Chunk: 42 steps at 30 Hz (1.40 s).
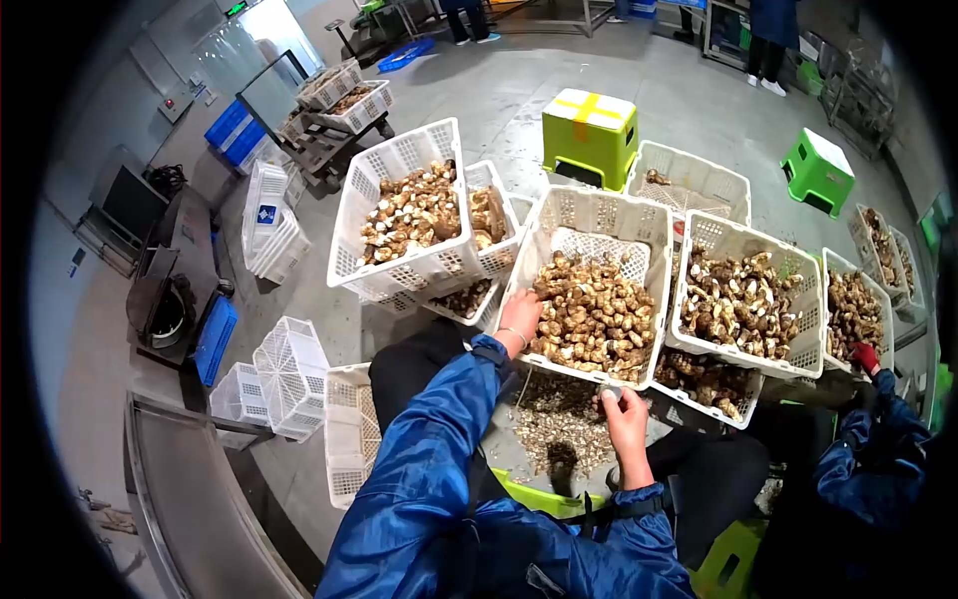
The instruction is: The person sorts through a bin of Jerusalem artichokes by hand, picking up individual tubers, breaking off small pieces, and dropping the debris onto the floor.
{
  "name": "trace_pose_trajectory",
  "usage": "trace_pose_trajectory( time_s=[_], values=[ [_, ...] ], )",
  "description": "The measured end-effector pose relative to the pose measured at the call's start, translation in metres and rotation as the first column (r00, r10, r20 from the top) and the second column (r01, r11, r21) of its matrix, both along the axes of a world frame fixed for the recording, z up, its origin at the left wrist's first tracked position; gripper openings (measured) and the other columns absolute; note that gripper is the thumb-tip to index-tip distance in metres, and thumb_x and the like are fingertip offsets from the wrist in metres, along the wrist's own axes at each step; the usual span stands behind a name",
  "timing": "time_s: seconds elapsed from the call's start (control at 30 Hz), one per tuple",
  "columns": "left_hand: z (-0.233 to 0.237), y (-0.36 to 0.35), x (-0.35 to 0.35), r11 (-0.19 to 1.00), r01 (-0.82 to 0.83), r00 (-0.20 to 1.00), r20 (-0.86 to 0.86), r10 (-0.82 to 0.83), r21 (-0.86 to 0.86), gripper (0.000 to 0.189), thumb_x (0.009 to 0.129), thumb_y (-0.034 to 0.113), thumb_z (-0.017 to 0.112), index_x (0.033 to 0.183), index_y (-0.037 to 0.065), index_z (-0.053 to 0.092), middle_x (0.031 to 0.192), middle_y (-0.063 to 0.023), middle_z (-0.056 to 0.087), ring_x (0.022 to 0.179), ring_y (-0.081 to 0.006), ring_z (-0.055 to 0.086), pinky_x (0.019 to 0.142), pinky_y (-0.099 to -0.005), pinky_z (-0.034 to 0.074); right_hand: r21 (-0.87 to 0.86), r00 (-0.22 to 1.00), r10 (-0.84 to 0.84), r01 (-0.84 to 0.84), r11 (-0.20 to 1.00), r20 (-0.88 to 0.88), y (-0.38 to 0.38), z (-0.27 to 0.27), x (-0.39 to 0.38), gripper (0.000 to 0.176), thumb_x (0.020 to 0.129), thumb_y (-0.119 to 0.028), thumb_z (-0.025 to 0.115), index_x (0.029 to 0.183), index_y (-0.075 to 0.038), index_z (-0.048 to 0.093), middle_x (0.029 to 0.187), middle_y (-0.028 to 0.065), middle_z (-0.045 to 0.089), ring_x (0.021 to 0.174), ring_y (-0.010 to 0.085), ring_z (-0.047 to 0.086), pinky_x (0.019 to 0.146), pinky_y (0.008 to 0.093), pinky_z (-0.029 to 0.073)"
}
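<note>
My left hand (520, 313) reaches over the left wall of a white plastic crate (598, 207), its fingers at the edge of a pile of brown and white mushrooms (591, 309). Whether those fingers are closed around a mushroom is hard to make out. Just outside the crate's near rim, my right hand (628, 419) is closed in a pinch. A small greyish piece (612, 393) shows between its thumb and finger, too small to name. Below it, pale trimmings (559, 424) lie scattered on the floor between my knees.
More mushroom crates stand left (344, 225) and right (808, 359). A green stool (591, 135) is behind, another (817, 172) farther right. At right, a co-worker's red-gloved hand (864, 355) touches a crate. A loaded cart (324, 140) and a metal table (190, 489) are on the left.
</note>
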<state>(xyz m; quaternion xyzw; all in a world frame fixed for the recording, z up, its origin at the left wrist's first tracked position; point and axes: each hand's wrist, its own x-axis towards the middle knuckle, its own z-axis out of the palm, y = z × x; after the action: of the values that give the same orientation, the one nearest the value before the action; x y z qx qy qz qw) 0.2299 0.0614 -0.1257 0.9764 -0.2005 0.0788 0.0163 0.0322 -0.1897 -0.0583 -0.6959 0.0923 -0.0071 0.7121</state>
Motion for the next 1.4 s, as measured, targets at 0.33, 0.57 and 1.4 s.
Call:
trace_pose_trajectory(
  time_s=[0.33, 0.57, 1.4],
  values=[
    [-0.023, 0.005, 0.035, 0.957, 0.135, 0.988, 0.042, -0.151, 0.257, 0.015, 0.080, 0.011, 0.058, 0.081, 0.012, 0.073, 0.088, -0.0043, 0.062, 0.093, -0.0254, 0.059, 0.072, -0.0374, 0.050, -0.245, 0.999, 0.046, -0.052, 0.968, -0.030, 0.000, -0.010, 0.004, 0.024, 0.089, -0.021, 0.066, 0.078, 0.000, 0.059, 0.061, 0.0030, 0.051, 0.060, 0.0072, 0.042, 0.054, 0.0309, 0.038],
    [0.056, -0.020, -0.016, 0.624, -0.444, 0.814, -0.581, -0.021, -0.644, 0.051, 0.081, 0.022, 0.075, 0.124, 0.001, 0.056, 0.114, -0.0142, 0.066, 0.104, -0.0218, 0.063, 0.090, -0.0331, 0.050, -0.119, 1.000, 0.010, -0.009, 0.993, 0.006, 0.005, -0.006, 0.005, 0.023, 0.089, -0.020, 0.066, 0.077, -0.001, 0.059, 0.062, -0.0018, 0.052, 0.059, 0.0050, 0.042, 0.052, 0.0281, 0.036],
    [0.078, -0.071, -0.159, -0.244, -0.872, 0.458, -0.531, -0.713, -0.424, 0.029, 0.094, 0.005, 0.056, 0.123, 0.002, 0.054, 0.114, -0.0107, 0.063, 0.102, -0.0183, 0.063, 0.086, -0.0296, 0.054, -0.183, 0.969, 0.016, 0.031, 0.983, 0.248, -0.001, 0.033, -0.013, 0.017, 0.085, -0.010, 0.069, 0.091, 0.005, 0.065, 0.101, 0.0089, 0.069, 0.092, 0.0184, 0.062, 0.081, 0.0312, 0.048]
  ],
)
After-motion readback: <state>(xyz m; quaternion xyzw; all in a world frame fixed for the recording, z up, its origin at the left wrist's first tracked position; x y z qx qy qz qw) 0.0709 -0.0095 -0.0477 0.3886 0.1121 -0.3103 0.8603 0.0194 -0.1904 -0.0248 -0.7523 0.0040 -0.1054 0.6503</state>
